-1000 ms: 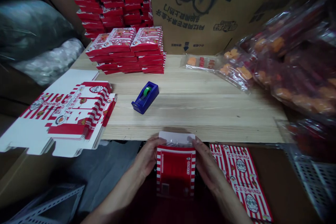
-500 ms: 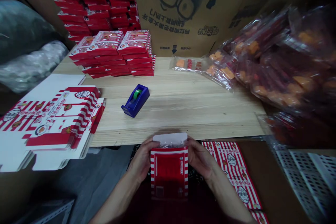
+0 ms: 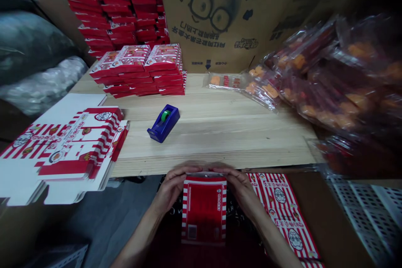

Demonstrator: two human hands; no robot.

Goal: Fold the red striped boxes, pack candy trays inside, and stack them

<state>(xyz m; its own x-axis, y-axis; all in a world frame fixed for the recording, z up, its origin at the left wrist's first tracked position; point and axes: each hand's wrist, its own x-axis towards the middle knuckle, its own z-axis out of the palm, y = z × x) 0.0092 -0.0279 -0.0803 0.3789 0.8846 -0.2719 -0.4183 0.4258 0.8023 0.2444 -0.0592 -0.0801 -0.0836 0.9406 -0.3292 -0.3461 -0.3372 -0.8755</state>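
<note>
A red box with striped white edges [image 3: 204,209] is held upright in front of my body, just off the table's front edge. My left hand [image 3: 172,186] grips its upper left side, fingers curled over the top. On the upper right side my right hand [image 3: 238,184] holds it the same way, its fingertips blurred along the top edge. The box's white top flap is folded down and mostly hidden under the fingers. Beyond the box, a blue tape dispenser [image 3: 163,123] with a green roll sits on the table.
Flat striped box blanks [image 3: 78,142] are stacked at the left. Filled boxes [image 3: 135,69] stand in stacks behind, beside a large carton [image 3: 216,21]. Clear bags of orange pieces [image 3: 333,88] pile up at right. Striped boxes [image 3: 284,205] lie in a carton below right.
Both hands have moved their fingers over the box top, and the raised white flap has gone down. The view has tilted slightly, shifting the background downward.
</note>
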